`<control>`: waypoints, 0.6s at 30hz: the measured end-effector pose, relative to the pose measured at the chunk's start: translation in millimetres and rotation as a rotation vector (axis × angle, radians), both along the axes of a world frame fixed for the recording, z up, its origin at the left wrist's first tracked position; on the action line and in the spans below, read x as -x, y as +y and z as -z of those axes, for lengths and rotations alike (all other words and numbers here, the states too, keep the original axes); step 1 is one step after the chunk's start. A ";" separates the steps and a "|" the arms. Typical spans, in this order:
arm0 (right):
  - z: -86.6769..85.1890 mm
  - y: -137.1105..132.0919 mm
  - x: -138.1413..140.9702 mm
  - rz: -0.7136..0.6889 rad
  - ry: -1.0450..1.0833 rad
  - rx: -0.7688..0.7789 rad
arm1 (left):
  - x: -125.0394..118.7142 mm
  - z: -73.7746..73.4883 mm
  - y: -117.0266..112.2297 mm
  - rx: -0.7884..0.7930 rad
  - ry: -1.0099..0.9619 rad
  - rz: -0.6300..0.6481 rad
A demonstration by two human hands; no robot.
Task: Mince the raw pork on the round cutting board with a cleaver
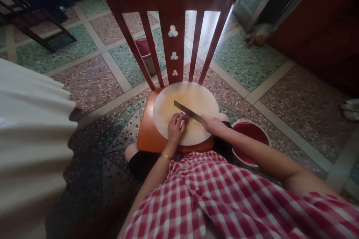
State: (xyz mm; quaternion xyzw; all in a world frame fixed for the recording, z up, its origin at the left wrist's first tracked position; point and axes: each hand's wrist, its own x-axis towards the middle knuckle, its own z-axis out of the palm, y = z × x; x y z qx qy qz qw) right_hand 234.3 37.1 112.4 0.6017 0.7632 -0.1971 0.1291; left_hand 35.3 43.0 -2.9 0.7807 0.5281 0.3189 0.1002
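A round white cutting board [165, 97] lies on the seat of a wooden chair [147, 134], its middle stained yellowish. My right hand [211, 124] is closed round the handle of a cleaver [186, 111], whose broad blade points left across the board. My left hand [176, 127] presses curled fingers on a small dark reddish piece of food [183, 118], perhaps meat, right beside the blade. The fingers partly cover the piece, so its exact kind cannot be made out. A yellow bracelet [166, 156] circles my left wrist.
The tall slatted chair back [176, 52] rises beyond the board. A red basin [249, 134] stands on the floor by my right knee; a red-topped bucket [144, 47] is behind the chair. A white cloth [33, 138] hangs at left. Shoes [352, 109] lie at far right.
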 end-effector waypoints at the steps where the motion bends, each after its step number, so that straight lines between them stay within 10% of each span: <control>1: 0.3 -5.2 -3.1 -0.009 -0.017 0.027 | -0.1 0.6 0.2 0.007 -0.003 0.000; 12: 35.0 48.4 59.0 -0.136 0.120 -0.040 | -2.0 2.4 2.3 0.015 -0.005 0.016; 18: 27.3 23.7 21.3 -0.081 0.036 0.016 | -2.7 -1.7 1.4 0.040 0.005 0.003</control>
